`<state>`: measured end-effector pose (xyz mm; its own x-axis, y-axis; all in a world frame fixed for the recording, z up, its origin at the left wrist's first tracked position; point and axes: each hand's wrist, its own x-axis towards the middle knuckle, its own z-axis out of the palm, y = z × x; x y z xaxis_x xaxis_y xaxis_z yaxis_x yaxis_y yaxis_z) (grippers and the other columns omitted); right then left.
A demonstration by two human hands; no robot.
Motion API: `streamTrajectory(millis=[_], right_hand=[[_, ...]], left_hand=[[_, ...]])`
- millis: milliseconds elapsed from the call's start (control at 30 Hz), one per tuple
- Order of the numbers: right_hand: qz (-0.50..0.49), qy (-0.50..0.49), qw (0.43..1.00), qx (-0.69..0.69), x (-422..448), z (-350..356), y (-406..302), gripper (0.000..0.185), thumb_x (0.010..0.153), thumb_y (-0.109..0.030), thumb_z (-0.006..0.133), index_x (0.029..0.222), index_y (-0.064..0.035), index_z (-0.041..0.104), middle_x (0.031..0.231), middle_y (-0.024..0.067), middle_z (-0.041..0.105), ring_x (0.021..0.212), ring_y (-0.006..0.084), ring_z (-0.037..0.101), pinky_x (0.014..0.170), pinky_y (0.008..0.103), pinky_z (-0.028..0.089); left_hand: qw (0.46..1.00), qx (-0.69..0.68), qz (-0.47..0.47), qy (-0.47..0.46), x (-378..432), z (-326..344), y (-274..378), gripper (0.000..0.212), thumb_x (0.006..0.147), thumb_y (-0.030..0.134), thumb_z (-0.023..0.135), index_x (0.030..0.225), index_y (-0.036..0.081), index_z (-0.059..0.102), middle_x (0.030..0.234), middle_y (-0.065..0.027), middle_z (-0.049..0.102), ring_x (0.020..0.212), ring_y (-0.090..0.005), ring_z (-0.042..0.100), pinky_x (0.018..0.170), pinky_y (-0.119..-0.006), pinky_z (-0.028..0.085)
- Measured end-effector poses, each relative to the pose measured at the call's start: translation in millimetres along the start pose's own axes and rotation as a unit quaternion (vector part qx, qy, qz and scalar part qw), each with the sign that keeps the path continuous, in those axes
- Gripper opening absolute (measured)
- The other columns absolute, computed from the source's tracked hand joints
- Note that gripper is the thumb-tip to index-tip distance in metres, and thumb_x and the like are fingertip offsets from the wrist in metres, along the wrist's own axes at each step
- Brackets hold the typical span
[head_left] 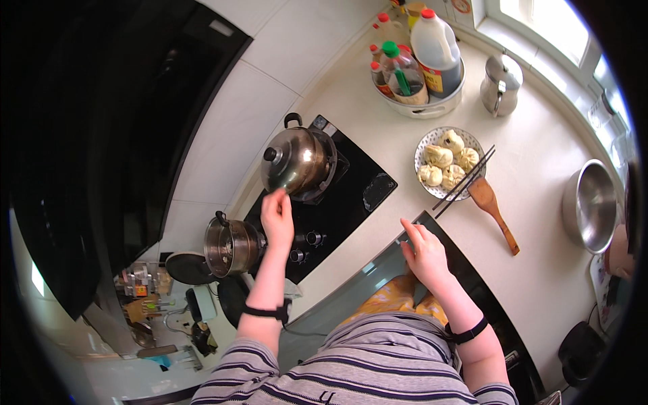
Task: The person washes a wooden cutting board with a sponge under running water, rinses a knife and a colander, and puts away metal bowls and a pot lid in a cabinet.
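My left hand (278,218) is at the near edge of a lidded steel pot (316,157) on the gas hob, its fingers curled. Whether they grip a side handle there cannot be made out. The domed lid (289,158) with a black knob sits on the pot, and a black handle (292,119) shows on its far side. My right hand (428,253) hovers before the counter's front edge, holding nothing, fingers apart. Beyond it lie a patterned plate (424,190) of several steamed buns (439,156), dark chopsticks (463,182) across its rim and a wooden spatula (491,207).
An uncovered steel pot (238,248) stands left on the black hob (349,190). A white basket (425,110) holds several bottles. A steel jug (501,86) and a steel bowl (590,207) stand on the right counter. A black range hood (116,126) hangs at left.
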<state>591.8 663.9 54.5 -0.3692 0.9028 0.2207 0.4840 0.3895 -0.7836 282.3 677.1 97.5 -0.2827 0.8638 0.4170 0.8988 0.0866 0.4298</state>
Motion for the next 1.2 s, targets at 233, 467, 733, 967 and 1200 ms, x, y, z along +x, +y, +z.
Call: streamTrajectory(millis=[233,467,733,967,1200], right_hand=[[0.057,-0.013,0.997,-0.040,0.3,-29.7,35.2,0.044,0.066,-0.009,0.053,0.108,-0.0089,0.039,0.087,0.0099,0.048,0.074,0.0263,0.049,0.064,0.0332,0.041],[0.074,-0.001,0.995,-0.070,5.0,-59.5,58.1,0.045,0.066,-0.008,0.053,0.109,-0.0091,0.038,0.089,0.0104,0.047,0.079,0.0273,0.048,0.067,0.0338,0.040],[0.178,0.057,0.970,-0.157,-1.8,-105.0,96.3,0.047,0.066,-0.003,0.052,0.110,-0.0071,0.035,0.096,0.0127,0.045,0.087,0.0261,0.046,0.074,0.0324,0.038],[0.248,0.053,0.937,-0.239,-18.2,-120.7,132.4,0.048,0.062,-0.001,0.053,0.108,-0.0027,0.037,0.100,0.0131,0.041,0.092,0.0282,0.041,0.078,0.0341,0.036],[0.246,0.025,0.912,-0.327,-26.3,-109.6,155.8,0.047,0.064,-0.003,0.049,0.109,-0.0052,0.038,0.095,0.0113,0.045,0.087,0.0255,0.045,0.073,0.0333,0.038]], left_hand=[[0.995,0.098,-0.004,0.011,108.3,38.8,6.4,0.031,0.071,0.020,0.050,0.099,0.006,0.049,0.098,-0.0147,0.048,0.090,-0.0299,0.045,0.079,-0.035,0.036],[0.977,0.133,-0.119,-0.118,129.0,71.9,11.5,0.034,0.065,0.025,0.055,0.097,0.014,0.052,0.094,-0.0105,0.051,0.090,-0.0272,0.046,0.076,-0.035,0.039],[0.988,-0.033,-0.150,0.010,142.7,51.1,15.0,0.031,0.064,0.020,0.057,0.092,0.007,0.054,0.083,-0.0121,0.056,0.079,-0.0228,0.052,0.070,-0.029,0.040],[0.875,-0.389,-0.275,0.082,131.9,13.7,-1.3,0.023,0.071,0.013,0.054,0.091,0.002,0.053,0.079,-0.0031,0.054,0.071,-0.0106,0.049,0.062,-0.021,0.038],[0.723,-0.573,-0.360,0.141,107.5,10.5,-8.8,0.012,0.073,0.010,0.050,0.084,0.005,0.052,0.079,-0.0023,0.054,0.071,-0.0113,0.050,0.061,-0.020,0.041]])
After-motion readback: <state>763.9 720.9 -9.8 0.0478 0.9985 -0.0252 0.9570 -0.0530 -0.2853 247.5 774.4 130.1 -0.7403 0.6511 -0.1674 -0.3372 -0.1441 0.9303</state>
